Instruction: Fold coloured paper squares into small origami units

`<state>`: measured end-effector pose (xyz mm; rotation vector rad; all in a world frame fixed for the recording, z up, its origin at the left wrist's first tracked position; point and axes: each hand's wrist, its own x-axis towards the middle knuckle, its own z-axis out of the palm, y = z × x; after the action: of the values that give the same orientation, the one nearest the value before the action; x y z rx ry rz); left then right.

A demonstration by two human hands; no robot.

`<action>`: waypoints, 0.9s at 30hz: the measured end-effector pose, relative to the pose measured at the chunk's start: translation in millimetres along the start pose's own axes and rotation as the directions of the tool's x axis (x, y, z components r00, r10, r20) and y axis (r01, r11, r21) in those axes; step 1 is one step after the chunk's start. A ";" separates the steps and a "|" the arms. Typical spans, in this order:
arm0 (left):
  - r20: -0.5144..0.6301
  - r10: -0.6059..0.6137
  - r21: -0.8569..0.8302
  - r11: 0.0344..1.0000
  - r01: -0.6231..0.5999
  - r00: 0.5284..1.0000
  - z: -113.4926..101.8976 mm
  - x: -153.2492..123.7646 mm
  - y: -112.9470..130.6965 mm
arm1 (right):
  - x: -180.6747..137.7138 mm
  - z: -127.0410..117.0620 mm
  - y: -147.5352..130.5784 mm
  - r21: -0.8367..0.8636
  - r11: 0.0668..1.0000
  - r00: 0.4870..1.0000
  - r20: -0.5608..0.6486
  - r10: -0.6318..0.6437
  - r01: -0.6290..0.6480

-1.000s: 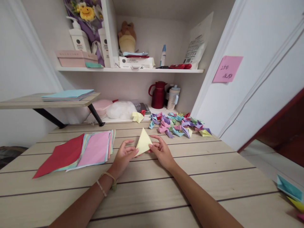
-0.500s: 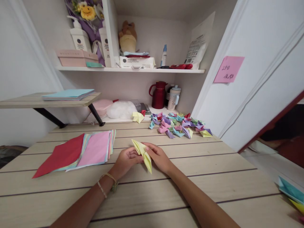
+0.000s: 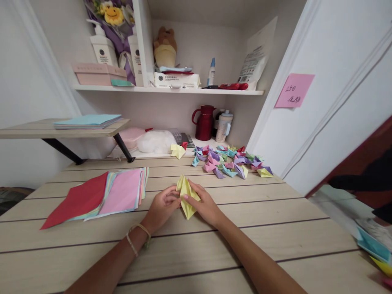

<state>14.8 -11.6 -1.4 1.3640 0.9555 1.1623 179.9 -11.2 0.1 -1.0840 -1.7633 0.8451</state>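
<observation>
Between my two hands, over the middle of the wooden table (image 3: 171, 257), is a yellow folded paper boat (image 3: 187, 206). My left hand (image 3: 164, 206) pinches its left side with thumb and curled fingers. On the other side my right hand (image 3: 203, 204) grips it, the thumb lying across the front face and the fingers behind. The paper's pointed ends face away from me and toward me. Parts of it are hidden by the fingers.
Several small folded paper boats (image 3: 231, 165) lie at the back right. One pale yellow folded piece (image 3: 177, 151) sits left of them. Coloured paper sheets (image 3: 122, 192) are stacked at left, near a raised stand (image 3: 92, 132). A red jug (image 3: 205, 122) stands behind.
The yellow paper has turned and its folds look wider, with a broad face now showing. My right thumb has moved across its front. A dark shape has appeared at the far right.
</observation>
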 end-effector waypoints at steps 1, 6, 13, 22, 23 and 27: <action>-0.002 0.015 0.031 0.999 -0.015 1.000 1.0 -1.0 0.5 | -0.9 1.6 0.2 -0.043 0.999 1.000 -0.007 -0.021 0.020; 0.015 0.086 0.153 0.984 -0.087 0.996 4.3 -3.8 0.7 | -8.4 10.7 -7.3 -0.251 0.954 0.986 0.038 -0.162 0.166; -0.093 0.133 0.293 0.951 -0.100 0.987 5.1 -4.6 0.3 | -10.6 17.5 -10.5 -0.309 0.932 0.978 -0.027 -0.206 0.188; -0.288 0.364 0.518 0.837 -0.176 0.886 3.1 -8.7 9.3 | -15.9 36.7 -19.4 -0.310 0.926 0.962 -0.092 -0.256 0.217; -0.288 0.373 0.538 0.825 -0.174 0.882 2.3 -9.1 10.3 | -16.0 37.4 -21.1 -0.279 0.938 0.962 -0.114 -0.247 0.207; -0.205 0.348 0.548 0.815 -0.187 0.915 -0.1 -10.6 10.0 | -12.6 36.1 -21.3 0.032 0.998 0.964 -0.263 -0.035 0.045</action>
<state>11.9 -23.0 7.1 1.8384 1.3999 1.4174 142.8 -34.7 0.5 -1.0789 -1.5365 0.6731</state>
